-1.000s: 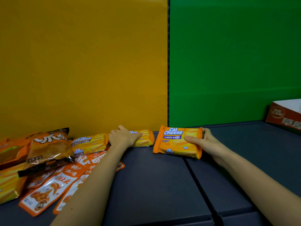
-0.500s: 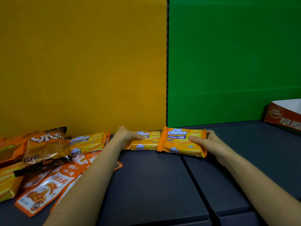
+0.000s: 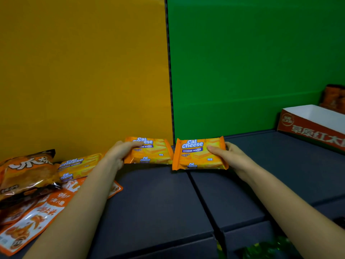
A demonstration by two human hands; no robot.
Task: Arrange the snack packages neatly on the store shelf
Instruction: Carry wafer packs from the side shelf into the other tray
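Observation:
Two orange Cal Cheese wafer packs stand side by side at the back of the dark shelf. My left hand grips the left pack by its left end, thumb on its front. My right hand grips the right pack by its right end, thumb across the front. The two packs nearly touch at the seam between the yellow and green back panels. A third Cal Cheese pack lies to the left, near my left forearm.
A heap of orange snack bags and flat orange pouches covers the shelf's left side. An open red carton sits at the far right, with orange bags behind it. Green wrapping shows below the shelf's front edge.
My left hand picked a Cal Cheese pack up from the left and stood it next to the one in my right hand. The right pack shifted slightly right and back.

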